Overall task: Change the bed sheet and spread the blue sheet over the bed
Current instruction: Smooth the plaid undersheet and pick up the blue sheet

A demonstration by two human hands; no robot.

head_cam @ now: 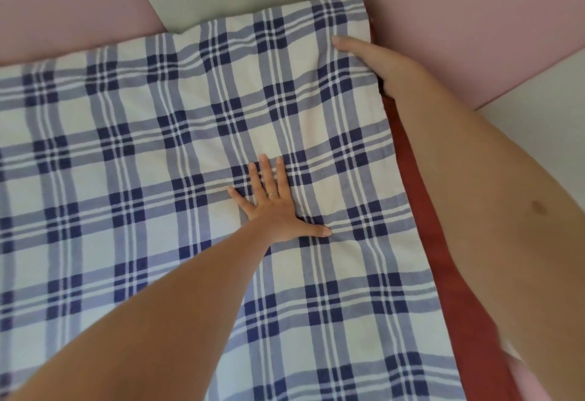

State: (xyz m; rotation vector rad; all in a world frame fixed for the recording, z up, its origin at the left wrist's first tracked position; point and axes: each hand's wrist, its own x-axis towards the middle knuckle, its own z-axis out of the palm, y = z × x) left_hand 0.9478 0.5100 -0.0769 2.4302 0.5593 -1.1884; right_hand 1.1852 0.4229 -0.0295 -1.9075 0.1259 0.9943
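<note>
Blue plaid sheet lies over bed; red layer shows along right edge. Our left hand flat, grip open, pins cloth against sliding. Right hand at far corner, fingers hidden: we cannot tell grip, likely tucking.

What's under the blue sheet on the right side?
A red layer shows beneath the sheet along its right edge; the rest underneath is covered. On top, the left hand lies flat; the right hand is at the far corner, fingers hidden.

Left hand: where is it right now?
In the head view, the left hand lies flat, fingers spread, on the blue checked sheet near frame centre, left of the red fabric strip.
</note>
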